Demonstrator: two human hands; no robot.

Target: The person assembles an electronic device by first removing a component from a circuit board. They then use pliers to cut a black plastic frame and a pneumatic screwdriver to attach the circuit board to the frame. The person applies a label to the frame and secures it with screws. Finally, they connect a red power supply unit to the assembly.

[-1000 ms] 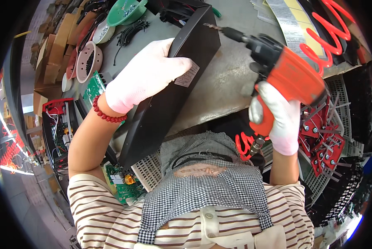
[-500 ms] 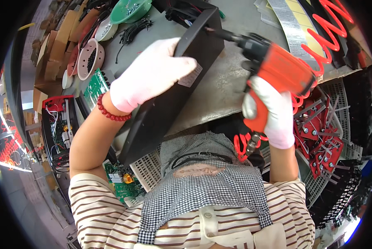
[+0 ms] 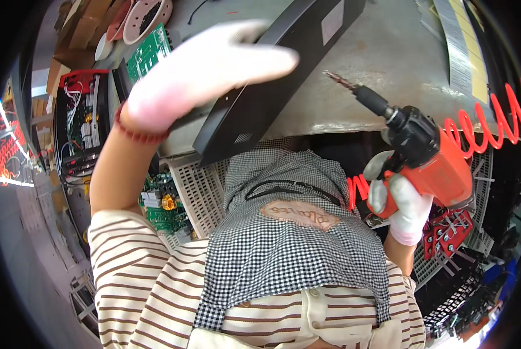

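Note:
My right hand, in a white glove, grips the handle of a red and black air screwdriver. Its bit points up and left, clear of the metal. A long black metal casing stands tilted at the table's front edge, with a pale label on its side. Over the casing's left side is my gloved left hand, blurred, its thumb spread from the fingers. Whether it touches the casing cannot be made out. A green circuit board lies beyond my left wrist.
The grey table spans the far side, with paper sheets at right. A red coiled hose hangs at right. Bowls of small parts stand far left. Below are a white crate and red metal fixtures.
The screwdriver has drawn back from the casing, down and to the right. The casing sits differently, shifted towards the right. My left hand has come up off its earlier hold, thumb spread.

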